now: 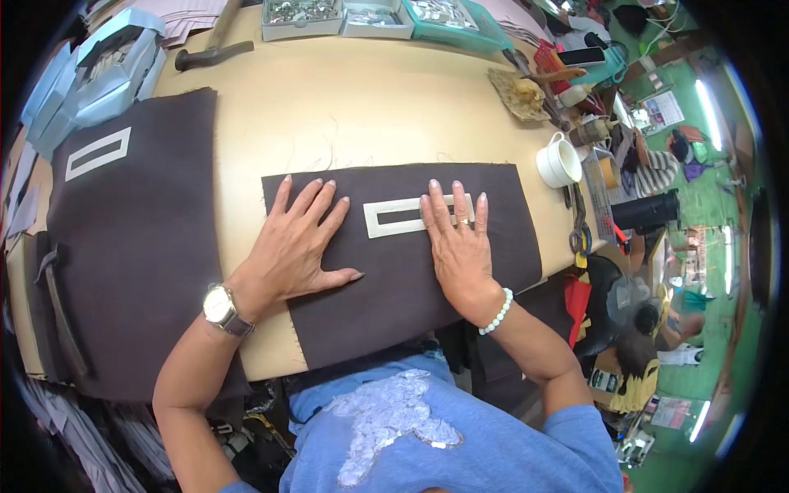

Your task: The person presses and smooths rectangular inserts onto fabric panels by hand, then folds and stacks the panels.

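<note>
A dark fabric panel (386, 304) lies flat near the table's front edge. On its upper part sits a pale rectangular frame piece (382, 223) with a long slot. My left hand (292, 238), with a watch at the wrist, rests flat on the panel's left part, fingers spread. Flat over the right end of the frame piece lies my right hand (462, 246), its fingers apart and a beaded bracelet at the wrist. At the left, a larger dark fabric piece (140, 271) carries a similar pale frame (99, 154).
A hammer (62, 312) lies on the left fabric, another (215, 55) at the back. Boxes of small parts (302, 31) line the far edge. A white cup (559, 160) and scissors (580, 230) are at the right. Beyond, a person in striped clothing (656, 172) shows.
</note>
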Motion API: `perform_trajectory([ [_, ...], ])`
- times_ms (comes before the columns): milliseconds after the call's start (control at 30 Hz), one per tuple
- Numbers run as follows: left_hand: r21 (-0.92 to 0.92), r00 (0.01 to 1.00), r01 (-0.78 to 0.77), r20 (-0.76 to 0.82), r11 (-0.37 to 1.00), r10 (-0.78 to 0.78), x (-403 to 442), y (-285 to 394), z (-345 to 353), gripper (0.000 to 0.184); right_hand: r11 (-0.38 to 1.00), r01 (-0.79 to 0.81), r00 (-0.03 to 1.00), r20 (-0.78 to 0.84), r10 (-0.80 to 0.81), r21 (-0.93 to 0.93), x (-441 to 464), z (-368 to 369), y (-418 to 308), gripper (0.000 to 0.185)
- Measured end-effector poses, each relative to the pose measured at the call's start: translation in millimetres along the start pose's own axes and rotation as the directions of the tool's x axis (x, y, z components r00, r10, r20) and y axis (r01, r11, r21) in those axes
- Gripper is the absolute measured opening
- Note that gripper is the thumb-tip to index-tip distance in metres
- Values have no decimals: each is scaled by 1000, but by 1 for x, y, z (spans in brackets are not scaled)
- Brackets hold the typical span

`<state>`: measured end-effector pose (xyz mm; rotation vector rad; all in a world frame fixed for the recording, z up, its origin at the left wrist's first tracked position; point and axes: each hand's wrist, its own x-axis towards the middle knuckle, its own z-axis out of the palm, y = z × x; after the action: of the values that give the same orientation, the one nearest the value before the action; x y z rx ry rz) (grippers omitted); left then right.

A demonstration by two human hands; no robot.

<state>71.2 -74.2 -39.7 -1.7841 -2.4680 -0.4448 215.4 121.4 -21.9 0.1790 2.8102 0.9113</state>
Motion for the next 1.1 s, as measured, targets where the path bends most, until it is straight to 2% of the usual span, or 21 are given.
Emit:
perform_trajectory([
  [267, -3, 999, -30, -19, 1000, 30, -1, -2, 0, 88, 997, 61, 996, -72, -57, 49, 8, -13, -25, 61],
  [367, 4, 1000, -24, 14, 1000, 24, 0, -2, -3, 95, 994, 85, 989, -129, -76, 62, 13, -16, -35, 60],
  [567, -113, 998, 34, 49, 993, -28, 9, 0, -16, 115, 986, 164, 974, -168, -155, 39, 21, -23, -32, 62],
  [767, -126, 955, 51, 296, 991, -12, 18, -6, -38, 118, 958, 265, 932, -226, -283, -105, 39, -12, -10, 65],
  [867, -100, 930, 70, 367, 993, -28, 19, -6, -43, 116, 929, 347, 889, -271, -369, -126, 31, -6, -2, 63],
  [900, -80, 941, 56, 339, 995, -25, 16, -6, -43, 114, 917, 378, 871, -287, -399, -129, 27, -4, -1, 62],
  [967, -44, 960, 23, 281, 999, -10, 10, -2, -41, 110, 909, 413, 862, -298, -411, -58, 20, -2, -1, 61],
  [1000, 43, 958, 28, 285, 999, -39, 9, 6, -46, 107, 903, 429, 858, -303, -415, -22, 18, 0, -1, 60],
  [1067, 214, 954, 35, 282, 976, -96, 3, 27, -62, 101, 829, 503, 845, -338, -413, 244, 17, 4, 5, 58],
  [1100, 210, 959, 86, 249, 974, -138, -3, 39, -69, 98, 763, 531, 839, -356, -412, 368, 16, 7, 9, 57],
])
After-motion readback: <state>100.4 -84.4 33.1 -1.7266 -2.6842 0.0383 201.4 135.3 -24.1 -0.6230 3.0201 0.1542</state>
